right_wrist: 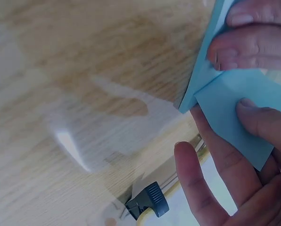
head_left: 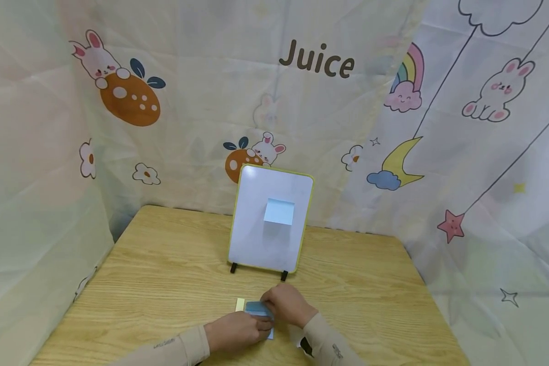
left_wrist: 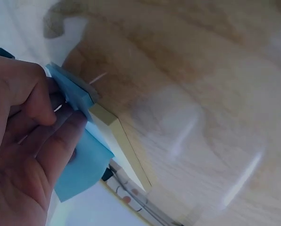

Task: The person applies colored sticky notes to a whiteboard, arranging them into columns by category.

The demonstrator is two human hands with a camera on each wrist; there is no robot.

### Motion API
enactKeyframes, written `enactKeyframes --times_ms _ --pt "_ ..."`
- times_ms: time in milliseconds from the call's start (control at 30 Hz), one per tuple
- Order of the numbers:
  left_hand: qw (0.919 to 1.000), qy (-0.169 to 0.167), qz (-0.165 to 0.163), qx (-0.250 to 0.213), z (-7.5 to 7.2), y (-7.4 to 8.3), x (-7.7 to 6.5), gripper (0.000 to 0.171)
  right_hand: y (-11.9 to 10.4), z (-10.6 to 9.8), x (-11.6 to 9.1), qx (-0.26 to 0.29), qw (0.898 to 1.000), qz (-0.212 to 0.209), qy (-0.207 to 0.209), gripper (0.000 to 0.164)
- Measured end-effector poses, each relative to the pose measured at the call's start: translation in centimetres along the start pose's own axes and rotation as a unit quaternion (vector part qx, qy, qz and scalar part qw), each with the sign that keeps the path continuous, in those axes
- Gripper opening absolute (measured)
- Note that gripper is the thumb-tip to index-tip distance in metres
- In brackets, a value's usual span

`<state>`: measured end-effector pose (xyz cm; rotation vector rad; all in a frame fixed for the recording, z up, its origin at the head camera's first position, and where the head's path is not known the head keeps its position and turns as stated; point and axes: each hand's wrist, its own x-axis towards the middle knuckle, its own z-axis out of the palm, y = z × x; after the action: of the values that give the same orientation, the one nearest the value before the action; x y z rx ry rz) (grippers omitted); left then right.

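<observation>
A pad of blue sticky notes [head_left: 271,334] lies on the table in front of the small whiteboard. My left hand [head_left: 235,330] rests across it; in the right wrist view its fingertips [right_wrist: 246,52] press on the pad's top. My right hand [head_left: 288,305] pinches the blue top sheet [right_wrist: 244,113] between thumb and fingers. That sheet is bent up, its lower edge still against the pad. Beside the pad lies a pale yellow block [left_wrist: 121,146], like another note pad, partly hidden by the left hand in the head view.
The whiteboard [head_left: 251,218] with a yellow-green frame stands tilted on black feet [head_left: 284,275]. One light blue note [head_left: 279,212] sticks to it. A white and black item [head_left: 305,346] is partly hidden under the right sleeve. Printed curtains surround the wooden table [head_left: 174,254].
</observation>
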<state>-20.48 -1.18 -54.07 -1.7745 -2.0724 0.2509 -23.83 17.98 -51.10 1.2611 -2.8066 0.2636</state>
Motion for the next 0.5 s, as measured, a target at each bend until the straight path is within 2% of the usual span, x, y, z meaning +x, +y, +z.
enactKeyframes --times_ms 300,500 --pt "0.9996 -0.014 -0.003 -0.025 -0.1 0.2 0.0 0.035 0.5 0.2 0.3 0.021 1.000 0.022 -0.008 0.015" --pt "0.9976 -0.031 -0.007 -0.062 -0.1 0.2 -0.1 0.042 1.1 0.3 0.5 0.036 0.999 0.038 -0.011 0.013"
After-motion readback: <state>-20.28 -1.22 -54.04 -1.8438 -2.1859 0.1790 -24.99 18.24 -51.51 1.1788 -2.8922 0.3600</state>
